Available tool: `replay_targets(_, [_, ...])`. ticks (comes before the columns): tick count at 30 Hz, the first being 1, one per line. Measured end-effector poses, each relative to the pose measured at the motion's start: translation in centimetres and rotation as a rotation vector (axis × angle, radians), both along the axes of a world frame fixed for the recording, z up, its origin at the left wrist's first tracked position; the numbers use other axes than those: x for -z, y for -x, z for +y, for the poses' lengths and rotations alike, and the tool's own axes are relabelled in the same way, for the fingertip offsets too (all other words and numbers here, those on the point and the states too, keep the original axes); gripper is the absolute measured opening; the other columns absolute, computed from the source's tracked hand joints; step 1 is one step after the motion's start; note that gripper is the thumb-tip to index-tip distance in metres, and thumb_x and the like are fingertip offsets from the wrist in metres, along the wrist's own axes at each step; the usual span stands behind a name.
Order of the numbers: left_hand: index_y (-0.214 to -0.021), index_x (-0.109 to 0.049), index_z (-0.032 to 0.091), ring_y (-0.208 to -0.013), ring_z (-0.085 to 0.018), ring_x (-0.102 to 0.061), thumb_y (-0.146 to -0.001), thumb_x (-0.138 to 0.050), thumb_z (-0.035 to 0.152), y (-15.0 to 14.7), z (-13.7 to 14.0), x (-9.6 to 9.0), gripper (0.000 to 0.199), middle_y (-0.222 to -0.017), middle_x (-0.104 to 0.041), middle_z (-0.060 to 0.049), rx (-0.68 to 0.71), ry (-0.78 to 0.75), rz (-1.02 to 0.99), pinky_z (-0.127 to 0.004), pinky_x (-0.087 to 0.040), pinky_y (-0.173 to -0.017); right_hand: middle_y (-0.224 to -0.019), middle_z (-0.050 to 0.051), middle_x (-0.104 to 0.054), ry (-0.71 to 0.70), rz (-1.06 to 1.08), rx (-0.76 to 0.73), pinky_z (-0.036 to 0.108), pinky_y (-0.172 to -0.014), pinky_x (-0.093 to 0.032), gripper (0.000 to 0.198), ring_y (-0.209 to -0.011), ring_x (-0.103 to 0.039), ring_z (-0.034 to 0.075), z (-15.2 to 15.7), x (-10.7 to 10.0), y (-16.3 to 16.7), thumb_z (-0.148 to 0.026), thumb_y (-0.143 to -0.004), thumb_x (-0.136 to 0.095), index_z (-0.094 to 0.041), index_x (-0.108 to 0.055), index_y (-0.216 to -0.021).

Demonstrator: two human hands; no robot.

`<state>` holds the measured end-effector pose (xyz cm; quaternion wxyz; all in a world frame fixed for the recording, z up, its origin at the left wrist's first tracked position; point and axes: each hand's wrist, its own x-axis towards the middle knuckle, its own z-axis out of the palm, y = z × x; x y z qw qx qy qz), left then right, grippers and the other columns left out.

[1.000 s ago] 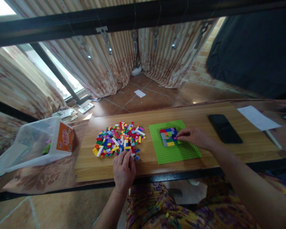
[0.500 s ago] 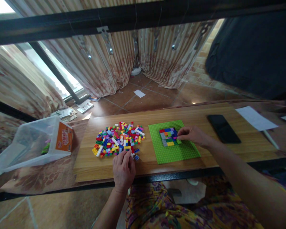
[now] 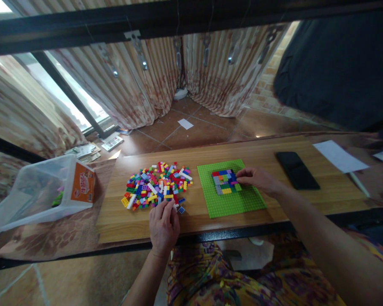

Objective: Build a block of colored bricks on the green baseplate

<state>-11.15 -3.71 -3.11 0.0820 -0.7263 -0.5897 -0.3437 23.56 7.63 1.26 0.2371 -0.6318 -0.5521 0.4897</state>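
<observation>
A green studded baseplate lies on the wooden board, carrying a square patch of coloured building bricks. My right hand reaches in from the right, thumb and fingers pinched at the patch's right edge on a building brick mostly hidden by the fingertips. To the left spreads a loose pile of mixed coloured bricks. Against the pile's near edge rests my left hand, its fingers curled together. What those fingers hold, if anything, is hidden. A small blue brick sits just right of them.
A clear plastic box with an orange label stands left of the wooden board. On the right are a black phone, a white paper sheet and a white pen-like stick. A dark bar runs along the near table edge.
The whole view has shifted slightly. Both hands keep nearly the same places, the right at the brick patch and the left at the pile.
</observation>
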Motion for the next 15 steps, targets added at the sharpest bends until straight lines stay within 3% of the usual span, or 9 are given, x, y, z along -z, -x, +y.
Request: replay_targets(15, [-0.113, -0.065, 0.017, -0.101, -0.024, -0.064, -0.093, -0.055, 0.020, -0.04, -0.05, 0.12, 0.023, -0.103, -0.068, -0.012, -0.003, 0.003, -0.007, -0.038, -0.047, -0.090, -0.069, 0.002, -0.068, -0.095, -0.065, -0.019, 0.030, -0.059, -0.045, 0.032, -0.064, -0.059, 0.015, -0.11, 0.02, 0.52, -0.046, -0.062, -0.078, -0.019, -0.069, -0.076])
